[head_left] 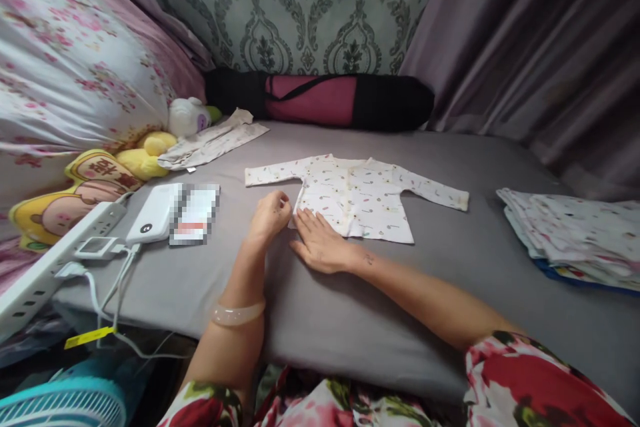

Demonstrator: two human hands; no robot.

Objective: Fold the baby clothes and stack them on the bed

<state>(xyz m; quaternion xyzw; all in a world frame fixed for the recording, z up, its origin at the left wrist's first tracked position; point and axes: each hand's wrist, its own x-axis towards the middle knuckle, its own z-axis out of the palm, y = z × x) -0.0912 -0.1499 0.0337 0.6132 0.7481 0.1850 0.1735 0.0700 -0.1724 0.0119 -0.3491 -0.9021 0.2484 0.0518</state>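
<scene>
A small white baby shirt [373, 197] with a tiny coloured print lies spread on the grey bed sheet, both sleeves stretched out sideways. My right hand [320, 240] rests flat on its lower left part, fingers extended and holding nothing. Beside that, my left hand [271, 215] is closed in a pinch at the shirt's left side edge, near the hem corner. Its fingertips are partly hidden. A pale bangle [239, 315] circles my left wrist.
Folded clothes [575, 233] are stacked at the right. On the left lie a white power bank [155, 213], a power strip [60, 267] with cables, plush toys [143, 155] and small trousers [215, 143]. A long black-and-maroon bag [310, 100] lies along the wall. A blue fan [65, 400] stands lower left.
</scene>
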